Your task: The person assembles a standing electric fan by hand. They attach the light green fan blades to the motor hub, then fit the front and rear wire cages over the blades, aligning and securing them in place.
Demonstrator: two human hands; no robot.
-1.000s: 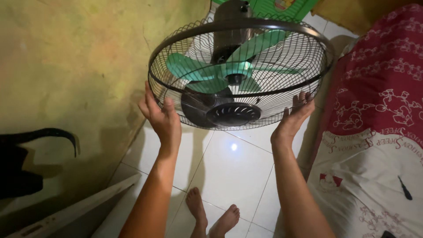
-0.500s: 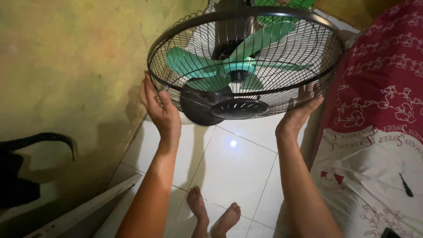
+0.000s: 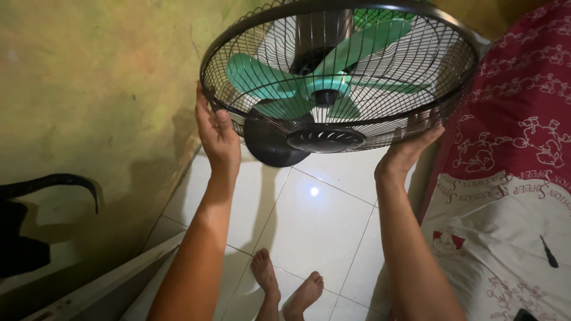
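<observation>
Fan: we hold the electric fan (image 3: 336,77) tilted in the air above the white tiled floor (image 3: 309,220), between the yellowish wall (image 3: 89,89) to its left and the red and white bedsheet (image 3: 511,160) to its right.
Left hand: our left hand (image 3: 217,134) presses against the fan's left rim, thumb hooked on the wire cage, grasping it.
Right hand: our right hand (image 3: 410,145) cups the fan's right rim from below, fingers curled into the wires.
Handling: we judge it bulky and moderately heavy towards the motor housing (image 3: 318,32); the cage is stiff but thin wire can bend, so the rim band is the safest hold.
Container: the cage encloses the green blades (image 3: 285,83); the dark hub cap (image 3: 326,138) sits at its front centre.
Nearby: a dark screwdriver (image 3: 548,252) lies on the bedsheet, well apart from the fan; our bare feet (image 3: 285,285) stand below it.
</observation>
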